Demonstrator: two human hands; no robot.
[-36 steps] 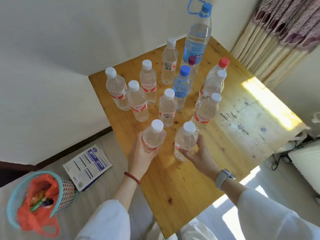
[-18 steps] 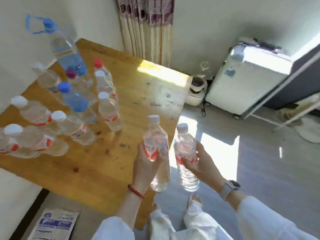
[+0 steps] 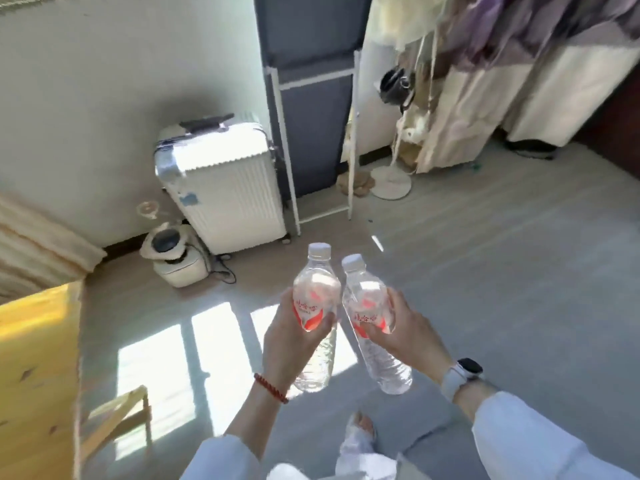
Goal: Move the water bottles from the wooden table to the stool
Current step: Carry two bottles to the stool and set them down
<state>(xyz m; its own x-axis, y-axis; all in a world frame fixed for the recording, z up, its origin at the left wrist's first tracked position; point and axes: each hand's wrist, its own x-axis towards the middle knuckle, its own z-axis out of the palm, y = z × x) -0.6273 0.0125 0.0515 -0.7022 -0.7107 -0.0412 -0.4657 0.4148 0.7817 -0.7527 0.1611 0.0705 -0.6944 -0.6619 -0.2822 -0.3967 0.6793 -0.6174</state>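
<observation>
My left hand (image 3: 291,344) grips a clear water bottle (image 3: 316,299) with a white cap and a red label, held upright over the floor. Beside it, my right hand (image 3: 407,332) grips a second bottle of the same kind (image 3: 367,299), tilted slightly left. The two bottles are close together, near touching at the shoulders. Only a corner of the wooden table (image 3: 31,368) shows at the left edge; the other bottles on it are out of view. No stool is in view.
A white suitcase (image 3: 221,188) stands by the wall, with a small white appliance (image 3: 176,258) and its cord on the floor beside it. A grey rack (image 3: 311,98) and hanging clothes (image 3: 485,81) are further back. A wooden frame (image 3: 117,417) sits under the table.
I have turned right, away from the table, with both bottles lifted off it. The table and its remaining bottles slid out to the left; the suitcase and rack came to the middle.
</observation>
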